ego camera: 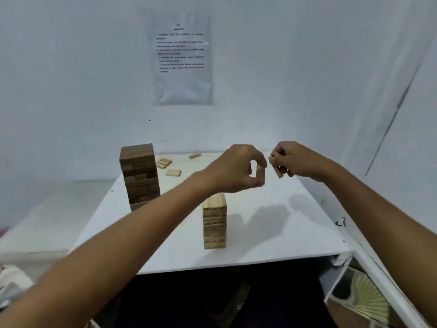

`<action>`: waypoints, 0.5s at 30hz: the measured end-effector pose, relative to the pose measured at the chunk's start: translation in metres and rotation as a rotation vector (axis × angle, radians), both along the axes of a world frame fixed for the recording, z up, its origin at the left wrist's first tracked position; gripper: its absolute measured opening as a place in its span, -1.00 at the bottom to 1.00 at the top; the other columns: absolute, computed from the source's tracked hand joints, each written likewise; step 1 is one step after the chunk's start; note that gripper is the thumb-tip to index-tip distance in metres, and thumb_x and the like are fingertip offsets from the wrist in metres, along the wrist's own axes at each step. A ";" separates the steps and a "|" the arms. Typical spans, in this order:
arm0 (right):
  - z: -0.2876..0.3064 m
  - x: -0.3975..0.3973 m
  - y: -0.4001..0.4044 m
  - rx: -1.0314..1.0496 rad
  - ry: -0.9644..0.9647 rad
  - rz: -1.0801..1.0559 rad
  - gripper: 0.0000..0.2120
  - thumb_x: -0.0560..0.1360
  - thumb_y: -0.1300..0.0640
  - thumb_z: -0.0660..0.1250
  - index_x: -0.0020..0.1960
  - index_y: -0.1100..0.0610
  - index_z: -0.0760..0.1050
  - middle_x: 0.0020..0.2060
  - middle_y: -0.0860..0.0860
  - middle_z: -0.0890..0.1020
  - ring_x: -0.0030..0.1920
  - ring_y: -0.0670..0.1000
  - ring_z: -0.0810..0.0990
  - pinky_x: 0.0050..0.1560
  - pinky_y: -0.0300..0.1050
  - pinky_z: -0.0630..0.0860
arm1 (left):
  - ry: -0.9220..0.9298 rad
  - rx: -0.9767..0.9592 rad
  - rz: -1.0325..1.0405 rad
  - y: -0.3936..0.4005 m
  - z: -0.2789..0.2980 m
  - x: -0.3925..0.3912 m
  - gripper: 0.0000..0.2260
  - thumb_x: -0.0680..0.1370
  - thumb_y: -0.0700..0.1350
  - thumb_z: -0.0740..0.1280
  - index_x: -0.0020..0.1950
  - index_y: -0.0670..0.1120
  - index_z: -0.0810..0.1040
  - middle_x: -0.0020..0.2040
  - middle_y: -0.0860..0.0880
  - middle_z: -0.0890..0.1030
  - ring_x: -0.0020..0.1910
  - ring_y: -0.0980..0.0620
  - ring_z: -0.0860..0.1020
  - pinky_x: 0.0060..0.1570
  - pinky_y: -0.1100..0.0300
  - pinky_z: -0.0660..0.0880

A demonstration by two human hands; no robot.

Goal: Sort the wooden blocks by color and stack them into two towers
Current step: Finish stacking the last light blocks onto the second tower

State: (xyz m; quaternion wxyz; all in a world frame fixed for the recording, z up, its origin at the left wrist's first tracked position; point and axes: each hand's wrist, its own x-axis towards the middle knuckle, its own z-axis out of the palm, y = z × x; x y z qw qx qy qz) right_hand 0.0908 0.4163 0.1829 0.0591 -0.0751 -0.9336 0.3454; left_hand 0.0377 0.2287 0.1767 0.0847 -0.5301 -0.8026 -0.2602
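Head view, left to right: the dark tower (139, 175) stands near the table's (272, 233) far left corner, tall and seemingly finished. Loose light blocks (173, 172) lie scattered along the far edge just right of it. The light tower (214, 221), much shorter, stands toward the near edge at mid-table. Above it the left hand (236, 168) has its grip pinching one light block (260, 174) upright between thumb and fingers; just beside it the right hand (293, 159) has its grip curled round another light block (278, 170). I judge the light tower is being built. Next, a held block must be turned flat and lowered squarely onto the top. Both forearms cross over the table, so a careless descent could knock either tower.
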 end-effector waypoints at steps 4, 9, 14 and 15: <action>-0.045 0.029 0.017 -0.159 -0.076 -0.093 -0.76 0.58 0.25 0.21 -0.21 0.36 0.42 -0.33 0.26 0.55 -0.31 0.08 0.34 -0.35 -0.18 0.36 | -0.127 -0.001 0.016 0.028 -0.058 0.019 -0.89 0.49 -0.16 0.36 -0.02 -0.09 0.64 -0.01 0.03 0.60 -0.25 0.09 0.59 -0.14 0.23 0.50; -0.107 0.042 0.019 -0.225 -0.173 -0.226 -0.84 0.57 0.24 0.24 -0.19 0.24 0.42 -0.37 0.21 0.54 -0.39 0.03 0.36 -0.37 -0.16 0.33 | -0.234 -0.013 0.099 0.052 -0.120 0.032 -0.86 0.52 -0.19 0.30 -0.01 -0.13 0.63 -0.01 -0.03 0.56 -0.17 0.06 0.51 -0.11 0.24 0.42; -0.141 0.042 0.017 -0.229 -0.189 -0.319 -0.79 0.51 0.16 0.34 -0.26 0.20 0.42 -0.42 0.20 0.48 -0.42 0.09 0.43 -0.35 -0.07 0.37 | -0.299 -0.031 0.181 0.058 -0.157 0.033 -0.82 0.54 -0.18 0.29 0.04 -0.15 0.65 0.04 -0.08 0.59 -0.02 -0.06 0.57 -0.06 0.25 0.41; -0.144 0.042 0.016 -0.229 -0.197 -0.325 -0.77 0.51 0.15 0.34 -0.28 0.22 0.45 -0.42 0.22 0.54 -0.44 0.11 0.48 -0.35 -0.06 0.43 | -0.313 -0.030 0.180 0.058 -0.161 0.033 -0.82 0.54 -0.18 0.29 0.04 -0.16 0.66 0.05 -0.09 0.59 -0.01 -0.07 0.57 -0.04 0.22 0.44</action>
